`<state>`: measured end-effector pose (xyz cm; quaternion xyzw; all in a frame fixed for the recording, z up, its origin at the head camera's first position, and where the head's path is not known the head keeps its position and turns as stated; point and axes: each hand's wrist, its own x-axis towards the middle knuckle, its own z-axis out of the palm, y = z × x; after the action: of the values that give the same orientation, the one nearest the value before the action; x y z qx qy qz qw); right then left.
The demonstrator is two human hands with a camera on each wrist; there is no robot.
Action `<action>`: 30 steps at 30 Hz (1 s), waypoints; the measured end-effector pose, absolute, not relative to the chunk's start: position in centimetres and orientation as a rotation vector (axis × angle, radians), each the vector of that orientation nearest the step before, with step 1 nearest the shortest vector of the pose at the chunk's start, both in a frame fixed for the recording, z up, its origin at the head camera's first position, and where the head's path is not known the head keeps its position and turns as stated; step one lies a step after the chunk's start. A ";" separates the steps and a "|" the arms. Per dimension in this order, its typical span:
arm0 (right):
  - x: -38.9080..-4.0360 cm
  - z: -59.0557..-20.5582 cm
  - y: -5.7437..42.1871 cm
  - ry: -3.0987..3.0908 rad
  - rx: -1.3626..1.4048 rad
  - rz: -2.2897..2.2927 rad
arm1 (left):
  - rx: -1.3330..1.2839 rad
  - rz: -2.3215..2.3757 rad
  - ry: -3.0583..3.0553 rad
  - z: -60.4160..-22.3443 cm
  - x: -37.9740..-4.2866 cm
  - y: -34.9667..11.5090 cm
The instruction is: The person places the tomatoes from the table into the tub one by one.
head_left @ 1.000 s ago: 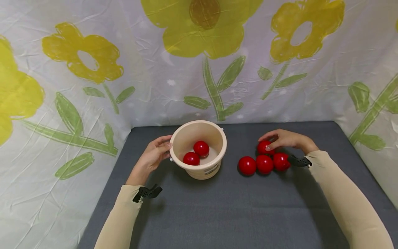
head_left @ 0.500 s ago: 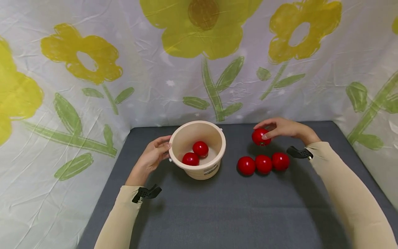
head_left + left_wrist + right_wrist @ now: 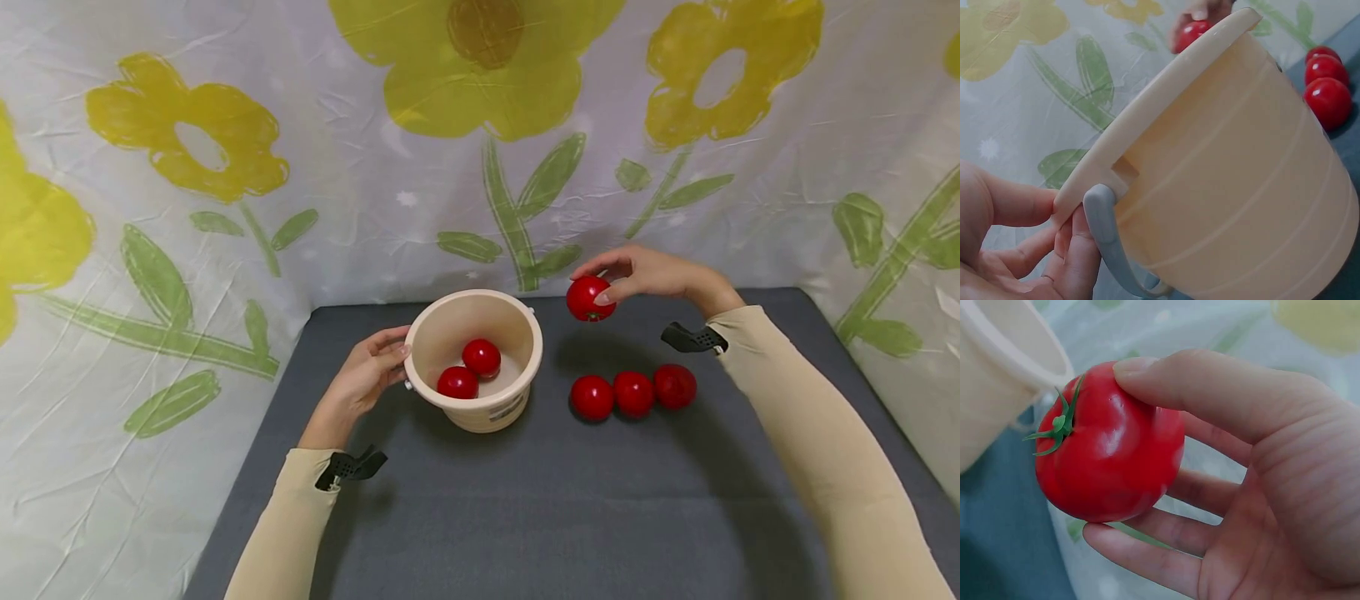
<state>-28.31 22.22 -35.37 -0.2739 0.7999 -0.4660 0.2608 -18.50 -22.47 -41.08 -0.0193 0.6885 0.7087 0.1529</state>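
My left hand point(image 3: 363, 379) pinches the rim of a cream bucket point(image 3: 1229, 169) between thumb and fingers, close to its grey-blue handle point(image 3: 1104, 228). Two red tomatoes point(image 3: 482, 357) lie inside the bucket, which stands on the table. Held in the air right of the bucket is another tomato point(image 3: 1110, 450), its green stem facing down and toward the bucket. My right hand point(image 3: 648, 275) grips it, thumb on one side and fingers curled round the other. Below that hand, three tomatoes point(image 3: 633, 394) sit in a row on the table.
A dark grey cloth point(image 3: 540, 508) covers the table. Behind it hangs a pale curtain point(image 3: 360, 167) printed with yellow flowers, and it also flanks the table at both sides. Black straps point(image 3: 348, 467) are worn at both wrists.
My right hand has lifted a tomato from the group and carried it up and left toward the bucket. The left hand has stayed at the bucket's rim.
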 end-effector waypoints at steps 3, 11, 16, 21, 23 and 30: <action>-28.5 -34.5 20.9 2.177 -0.768 -1.244 | -0.055 2.037 1.968 -41.0 -18.5 -22.4; -29.2 -32.8 17.1 2.123 -0.864 -1.201 | -0.068 2.027 1.985 -41.2 -18.7 -22.5; -29.7 -32.1 14.3 2.059 -0.875 -1.187 | -0.083 2.009 2.009 -41.3 -18.7 -22.7; -30.1 -32.0 11.4 2.004 -0.912 -1.154 | -0.100 1.991 2.027 -41.1 -18.6 -22.7; -30.3 -32.2 10.3 1.989 -0.936 -1.135 | -0.101 1.988 2.032 -41.1 -18.5 -22.7; -30.1 -32.7 7.2 1.943 -1.001 -1.076 | -0.105 1.993 2.027 -40.9 -18.4 -22.8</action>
<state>-30.10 7.21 -32.73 -0.3856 0.7484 -0.4146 0.3453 -18.36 -22.83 -40.93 -0.0364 0.7047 0.6929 0.1482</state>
